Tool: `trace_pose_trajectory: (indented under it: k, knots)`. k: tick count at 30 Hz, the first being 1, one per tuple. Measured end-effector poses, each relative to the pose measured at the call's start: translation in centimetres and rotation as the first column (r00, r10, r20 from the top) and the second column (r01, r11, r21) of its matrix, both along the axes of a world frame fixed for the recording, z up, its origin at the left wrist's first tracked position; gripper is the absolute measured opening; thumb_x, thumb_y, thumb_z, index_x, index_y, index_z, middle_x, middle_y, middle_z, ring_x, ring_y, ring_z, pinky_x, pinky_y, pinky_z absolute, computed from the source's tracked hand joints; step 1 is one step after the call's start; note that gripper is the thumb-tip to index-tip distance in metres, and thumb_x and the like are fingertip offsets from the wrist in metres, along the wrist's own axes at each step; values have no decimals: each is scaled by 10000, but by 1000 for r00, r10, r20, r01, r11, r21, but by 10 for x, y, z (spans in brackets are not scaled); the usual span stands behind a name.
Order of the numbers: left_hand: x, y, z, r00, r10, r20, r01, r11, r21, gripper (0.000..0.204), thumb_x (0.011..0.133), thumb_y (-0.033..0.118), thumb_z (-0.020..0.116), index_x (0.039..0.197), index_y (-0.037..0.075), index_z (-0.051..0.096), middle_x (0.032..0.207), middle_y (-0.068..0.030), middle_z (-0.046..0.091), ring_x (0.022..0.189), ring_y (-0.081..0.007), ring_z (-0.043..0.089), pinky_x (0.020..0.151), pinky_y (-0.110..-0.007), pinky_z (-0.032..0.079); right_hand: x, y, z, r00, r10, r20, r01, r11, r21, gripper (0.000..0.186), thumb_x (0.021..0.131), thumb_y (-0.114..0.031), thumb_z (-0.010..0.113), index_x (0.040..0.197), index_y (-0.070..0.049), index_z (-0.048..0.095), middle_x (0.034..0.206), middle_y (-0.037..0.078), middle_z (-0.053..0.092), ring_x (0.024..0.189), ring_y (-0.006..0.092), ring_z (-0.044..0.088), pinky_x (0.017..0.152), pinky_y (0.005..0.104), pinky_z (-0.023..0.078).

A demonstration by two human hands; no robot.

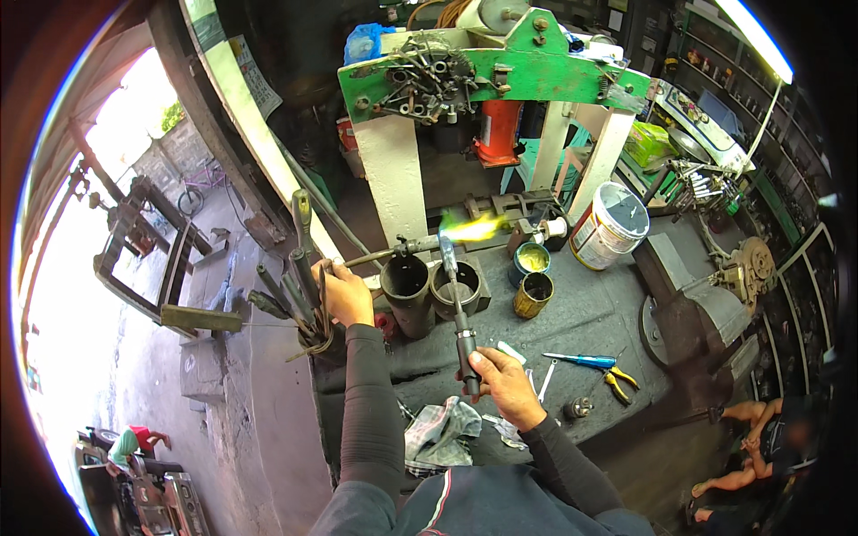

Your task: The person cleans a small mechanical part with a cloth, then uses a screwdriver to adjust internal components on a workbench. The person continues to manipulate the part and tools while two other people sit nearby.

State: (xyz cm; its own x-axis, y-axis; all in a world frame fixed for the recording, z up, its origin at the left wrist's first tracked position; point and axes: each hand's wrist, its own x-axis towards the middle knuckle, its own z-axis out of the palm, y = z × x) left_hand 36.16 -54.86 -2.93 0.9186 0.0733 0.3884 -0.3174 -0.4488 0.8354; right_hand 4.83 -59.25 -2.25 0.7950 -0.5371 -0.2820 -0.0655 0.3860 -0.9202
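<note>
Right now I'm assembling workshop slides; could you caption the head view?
Left hand on a lit torch, right hand holding a black-handled tool, tip at the flame.

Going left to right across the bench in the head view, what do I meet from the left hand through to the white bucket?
Left hand → tall dark cylinder → dark-handled tool → yellow-stained can → white bucket.
</note>
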Motion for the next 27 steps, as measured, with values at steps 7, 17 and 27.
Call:
trace_pose_trajectory:
  k: [7,17,27]
  knots:
    - [1,0,0,1000,10,-3,-10,1000,16,175,1064,104,592,1208,9,560,1145,-198,687,1046,-381,698,902,-461,532,13,13,7,992,-127,9,127,992,25,314,1084,-282,647,1163,16,706,893,78,760,633,84,639,550,251,508]
    - [-11,4,10,999,-35,-2,35,998,50,261,1077,171,601,1292,46,523,1174,-223,705,1072,-410,706,933,-470,538,-9,11,-3,997,-47,64,37,987,155,414,1115,-348,605,1273,32,650,955,102,725,700,132,672,609,274,572]
    - [-120,91,-50,906,-422,45,422,907,-1,333,1026,109,705,1343,33,639,807,-7,576,668,-90,498,617,-269,444,-181,75,-61,939,-196,-284,190,981,-48,185,1040,-129,685,1144,11,747,898,38,728,751,95,652,639,261,538]
